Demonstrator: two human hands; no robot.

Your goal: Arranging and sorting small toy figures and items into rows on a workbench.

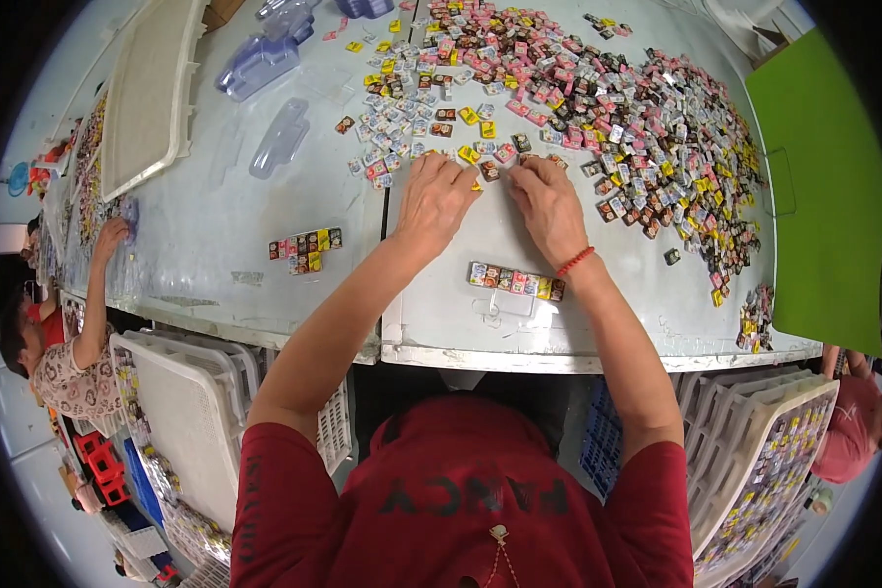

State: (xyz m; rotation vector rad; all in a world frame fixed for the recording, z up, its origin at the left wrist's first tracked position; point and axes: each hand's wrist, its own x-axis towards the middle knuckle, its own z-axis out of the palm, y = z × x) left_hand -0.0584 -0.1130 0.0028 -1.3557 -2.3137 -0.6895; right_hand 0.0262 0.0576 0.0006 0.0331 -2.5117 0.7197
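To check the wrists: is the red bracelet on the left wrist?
No, the red bracelet sits on the wrist of the right hand.

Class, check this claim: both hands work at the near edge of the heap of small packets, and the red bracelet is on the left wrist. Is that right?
Not quite. The head view shows the red bracelet on the right wrist, beside the right hand. The rest holds: it and the left hand work at the near edge of the heap of small packets.

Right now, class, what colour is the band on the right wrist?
Red band, seen best in the head view.
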